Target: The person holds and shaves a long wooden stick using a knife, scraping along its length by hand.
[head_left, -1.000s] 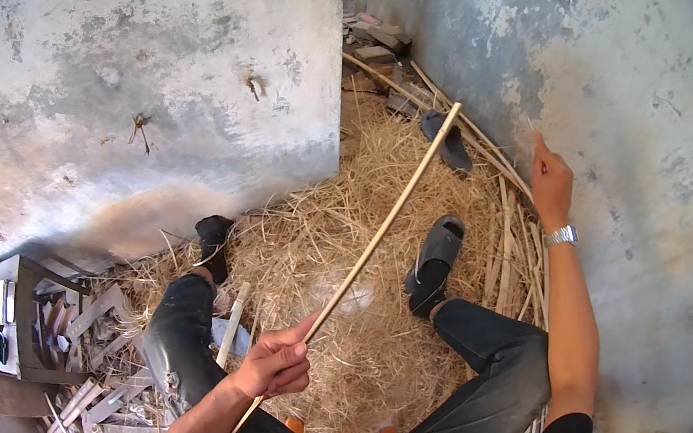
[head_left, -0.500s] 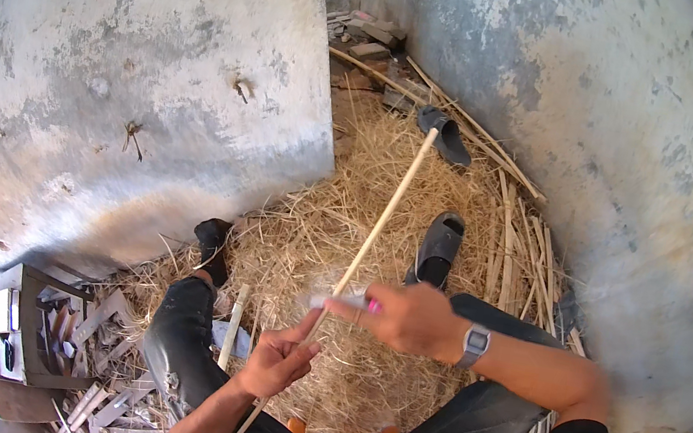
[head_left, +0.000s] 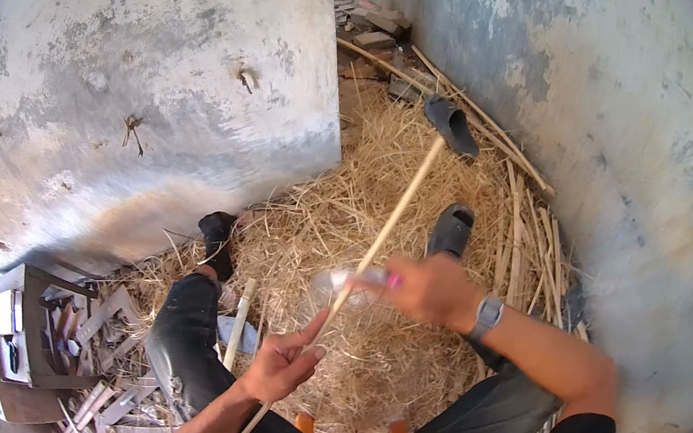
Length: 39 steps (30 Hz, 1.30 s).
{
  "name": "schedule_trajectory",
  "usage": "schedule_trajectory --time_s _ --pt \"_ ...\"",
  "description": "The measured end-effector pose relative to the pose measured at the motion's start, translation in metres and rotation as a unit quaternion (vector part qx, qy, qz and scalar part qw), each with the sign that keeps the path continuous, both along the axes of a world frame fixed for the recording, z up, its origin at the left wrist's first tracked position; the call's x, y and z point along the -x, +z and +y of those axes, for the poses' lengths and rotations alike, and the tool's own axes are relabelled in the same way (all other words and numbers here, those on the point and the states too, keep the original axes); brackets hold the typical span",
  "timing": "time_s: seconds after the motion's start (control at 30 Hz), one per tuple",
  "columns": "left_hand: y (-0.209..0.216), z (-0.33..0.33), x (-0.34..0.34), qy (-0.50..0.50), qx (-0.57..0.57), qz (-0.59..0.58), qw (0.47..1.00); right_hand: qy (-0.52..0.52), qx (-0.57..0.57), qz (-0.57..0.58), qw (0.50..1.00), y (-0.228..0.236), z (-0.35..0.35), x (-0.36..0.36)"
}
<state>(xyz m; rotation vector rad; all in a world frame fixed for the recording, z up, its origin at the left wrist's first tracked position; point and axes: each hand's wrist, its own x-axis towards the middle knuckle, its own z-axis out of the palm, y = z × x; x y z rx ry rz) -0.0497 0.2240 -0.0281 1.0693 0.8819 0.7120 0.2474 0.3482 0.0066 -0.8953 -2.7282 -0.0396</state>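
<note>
A long, pale bamboo strip [head_left: 394,222] slants from near the lower edge up toward the far slipper. My left hand [head_left: 277,369] is closed on its lower part, the thumb and index finger lying along it. Farther up the strip, my right hand [head_left: 436,292], with a watch on its wrist, grips a knife [head_left: 337,280]. A bit of pink handle shows at the fingers. The knife's pale blade is smeared by motion and crosses the strip, so its exact contact cannot be made out.
Straw-like shavings [head_left: 368,193] cover the floor between my legs. One dark slipper [head_left: 451,126] lies loose ahead. Long bamboo strips [head_left: 532,246] lie along the right wall. A pale wall panel [head_left: 139,93] stands left, above an overturned wooden frame [head_left: 44,323] and scraps. Bricks [head_left: 381,27] fill the far corner.
My right hand and the knife have moved up along the strip, away from my left hand. The left hand keeps its hold, nearly in place.
</note>
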Motion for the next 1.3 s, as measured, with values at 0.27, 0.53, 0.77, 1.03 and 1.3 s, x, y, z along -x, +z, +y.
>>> schedule_trajectory --time_s 0.27,0.53,0.77,1.03,1.3 --pt "0.014 -0.002 0.003 -0.020 0.001 -0.094 0.995 -0.474 -0.103 0.088 0.870 0.013 0.106 -0.185" --pt "0.008 -0.004 0.006 -0.007 -0.001 -0.077 0.997 -0.362 0.069 0.430 0.824 0.036 0.059 -0.121" --pt "0.004 -0.003 -0.004 -0.038 -0.026 -0.016 0.999 -0.269 0.176 0.367 0.873 0.063 0.049 -0.072" --pt "0.001 -0.009 -0.002 -0.061 -0.078 0.023 0.995 -0.265 0.124 0.312 0.904 0.047 0.050 -0.064" --pt "0.012 -0.007 -0.003 -0.025 -0.026 -0.004 0.999 -0.247 0.193 0.352 0.882 0.046 0.041 -0.055"
